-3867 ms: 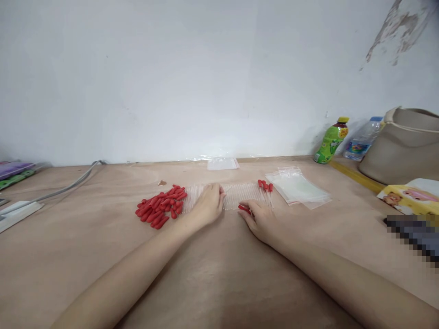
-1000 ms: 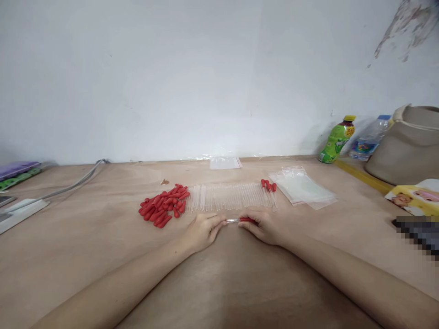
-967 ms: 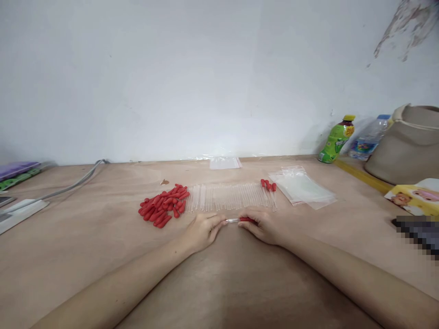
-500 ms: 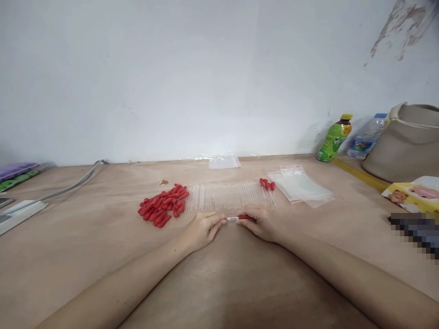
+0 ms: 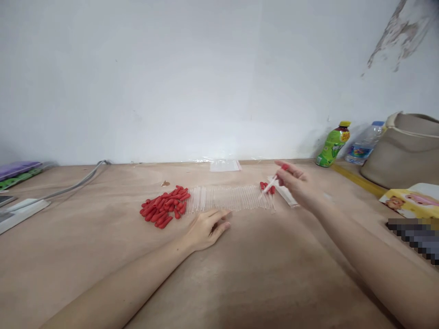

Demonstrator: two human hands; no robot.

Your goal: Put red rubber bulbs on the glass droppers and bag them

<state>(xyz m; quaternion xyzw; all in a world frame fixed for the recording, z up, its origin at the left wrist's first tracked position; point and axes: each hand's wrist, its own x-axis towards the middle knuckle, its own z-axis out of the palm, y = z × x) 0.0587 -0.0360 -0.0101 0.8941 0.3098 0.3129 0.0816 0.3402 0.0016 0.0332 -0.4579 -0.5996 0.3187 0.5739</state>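
The right hand (image 5: 297, 182) is holding a dropper (image 5: 270, 184), its grip pinching the red bulb (image 5: 284, 167), the tube slanting over the capped droppers (image 5: 272, 201) beside the row of tubes (image 5: 226, 197). The left hand (image 5: 206, 228) is resting near that row on the desk (image 5: 219, 288), thumb and fingers standing apart. Plastic bags (image 5: 287, 196) are lying partly behind the right hand. Two bottles, green (image 5: 332, 145) and clear (image 5: 361, 148), are standing beside a bucket (image 5: 399, 153); its contents are not showing.

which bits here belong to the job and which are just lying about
Likely job things: red bulbs; clear tubes; red-capped tubes, one in the right hand; perhaps plastic bags
Probably just lying about: green bottle; clear bottle; bucket; cable
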